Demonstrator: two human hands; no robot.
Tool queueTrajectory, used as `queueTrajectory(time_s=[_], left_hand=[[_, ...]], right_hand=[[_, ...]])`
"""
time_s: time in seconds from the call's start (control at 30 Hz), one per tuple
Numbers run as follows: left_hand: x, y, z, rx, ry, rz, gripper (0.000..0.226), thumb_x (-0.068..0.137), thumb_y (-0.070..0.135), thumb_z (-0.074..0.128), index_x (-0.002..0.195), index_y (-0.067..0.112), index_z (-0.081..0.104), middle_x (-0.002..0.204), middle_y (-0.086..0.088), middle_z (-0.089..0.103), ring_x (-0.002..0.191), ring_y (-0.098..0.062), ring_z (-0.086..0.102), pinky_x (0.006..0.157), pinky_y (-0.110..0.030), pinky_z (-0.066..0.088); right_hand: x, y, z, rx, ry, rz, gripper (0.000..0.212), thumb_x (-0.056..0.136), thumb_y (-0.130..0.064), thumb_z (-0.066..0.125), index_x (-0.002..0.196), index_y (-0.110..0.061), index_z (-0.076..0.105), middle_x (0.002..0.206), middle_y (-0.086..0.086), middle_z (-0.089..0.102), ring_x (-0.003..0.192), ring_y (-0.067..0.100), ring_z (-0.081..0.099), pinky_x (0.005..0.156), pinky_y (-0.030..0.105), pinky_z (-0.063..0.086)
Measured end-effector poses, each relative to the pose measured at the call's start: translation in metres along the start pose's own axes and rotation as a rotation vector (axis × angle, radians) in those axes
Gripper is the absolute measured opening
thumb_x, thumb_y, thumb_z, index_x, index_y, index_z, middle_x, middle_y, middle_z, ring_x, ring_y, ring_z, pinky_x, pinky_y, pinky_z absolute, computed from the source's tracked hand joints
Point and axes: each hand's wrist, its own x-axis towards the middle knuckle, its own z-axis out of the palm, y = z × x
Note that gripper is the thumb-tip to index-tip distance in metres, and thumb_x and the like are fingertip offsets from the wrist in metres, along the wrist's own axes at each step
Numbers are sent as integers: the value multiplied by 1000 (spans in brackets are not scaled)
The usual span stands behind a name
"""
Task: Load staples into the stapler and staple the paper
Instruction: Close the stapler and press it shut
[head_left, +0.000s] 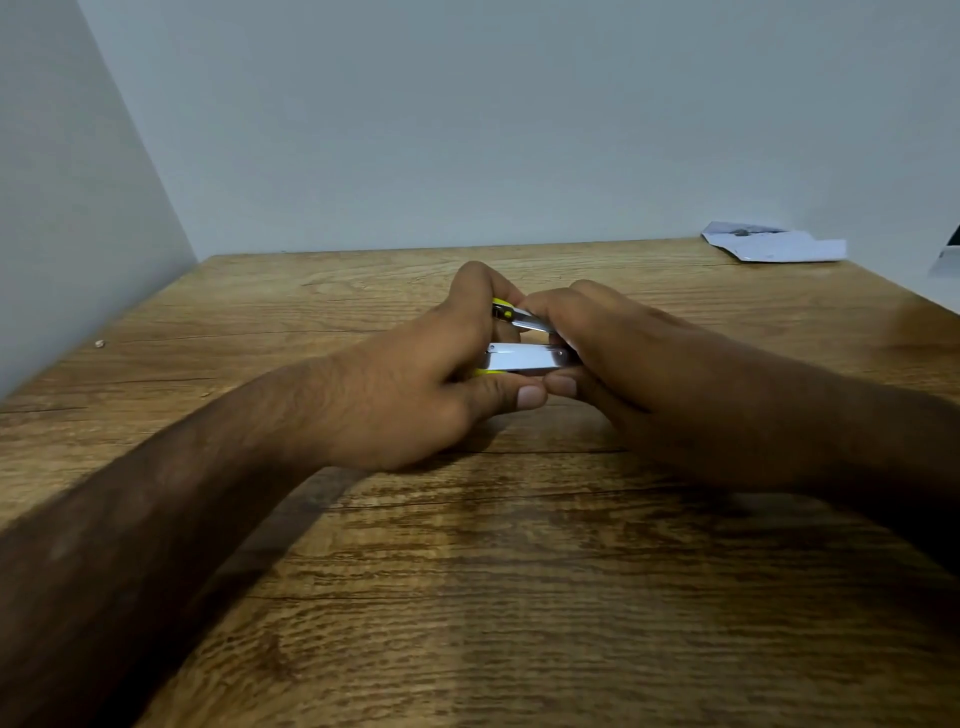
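A small yellow and silver stapler (524, 357) sits between both hands at the middle of the wooden table (467, 597). Its top arm is lifted open above the shiny metal channel. My left hand (415, 384) grips the stapler's left end, thumb underneath and fingers curled over the raised yellow tip. My right hand (639, 374) covers the right end, thumb tip touching the left thumb. Whether staples lie in the channel is hidden. White paper (774, 244) lies at the table's far right edge by the wall.
Grey walls close the table at the back and on the left. A tiny pale speck (100, 343) lies near the left edge. A dark object (950, 249) shows partly at the right border.
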Motion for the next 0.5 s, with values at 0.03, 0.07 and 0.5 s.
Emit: queueTrajectory(time_s=[0.03,0.07,0.5], left_hand=[[0,0,0,2,0,-2,48,87,40,59,122,20,34,115,-11,70,107,-29,69,89,-55,55],[0,0,1,6,2,-2,47,86,40,59,122,20,34,114,-11,70,106,-29,70,88,-55,55],[-1,2,1,28,32,3,43,90,37,63,119,19,36,114,-5,67,106,-20,67,90,-50,54]], right_hand=[[0,0,0,0,1,0,49,106,-21,43,153,-13,33,151,10,42,133,27,44,103,35,37],[0,0,0,2,4,0,48,106,-21,43,152,-13,33,150,10,42,133,27,44,103,36,38],[1,1,1,-33,5,-21,50,104,-19,47,152,-12,34,149,11,42,132,28,45,102,35,39]])
